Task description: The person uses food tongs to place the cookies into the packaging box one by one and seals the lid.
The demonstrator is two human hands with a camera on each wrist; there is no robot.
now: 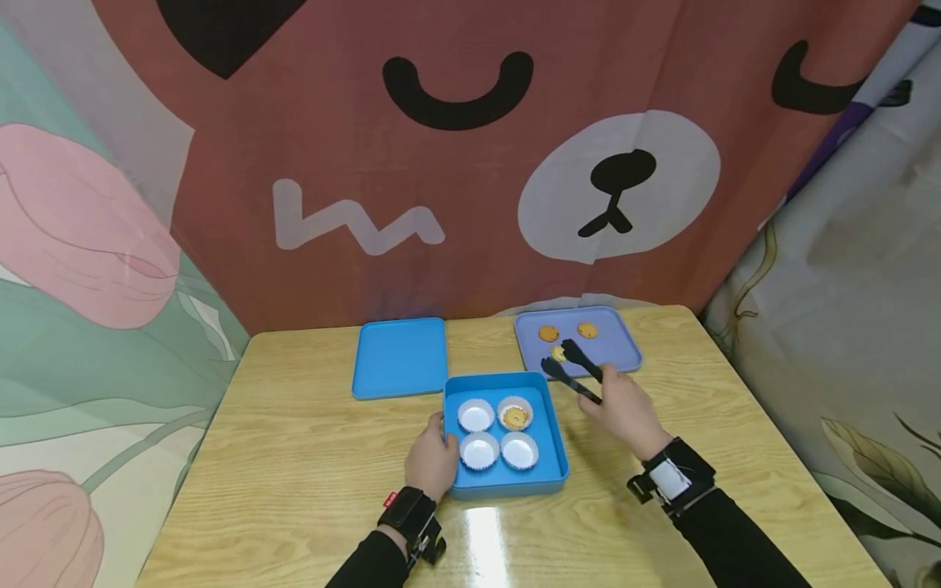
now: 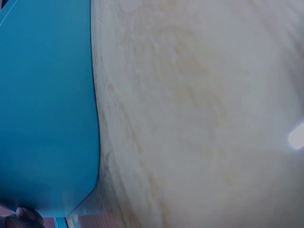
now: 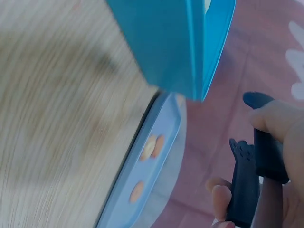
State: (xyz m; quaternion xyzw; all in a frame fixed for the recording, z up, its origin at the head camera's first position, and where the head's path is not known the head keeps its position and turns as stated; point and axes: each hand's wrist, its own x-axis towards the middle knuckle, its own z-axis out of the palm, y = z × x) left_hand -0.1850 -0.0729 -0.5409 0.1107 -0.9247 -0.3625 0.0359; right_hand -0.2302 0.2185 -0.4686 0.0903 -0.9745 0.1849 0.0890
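Note:
My left hand [image 1: 431, 460] holds the left side of a square blue box [image 1: 507, 491], its thumb at the rim. In the left wrist view a fingertip [image 2: 26, 213] touches the box wall [image 2: 47, 104]. Inside the box stand several white paper cups [image 1: 519, 451]; the back right one holds a cookie [image 1: 516, 418]. My right hand [image 1: 626, 411] grips black tongs [image 1: 582, 360], their tips spread apart over the near left part of a purple tray [image 1: 625, 362]. On the tray lie three cookies: two at the back [image 1: 549, 333] and a paler one [image 1: 558, 353] near the tong tips.
A flat blue lid or tray [image 1: 400, 359] lies behind and left of the box. The wooden table [image 1: 294, 457] meets a brown cloth [image 1: 470, 286] with a printed bear at its back edge. Patterned cloth [image 1: 845, 327] hangs at the right.

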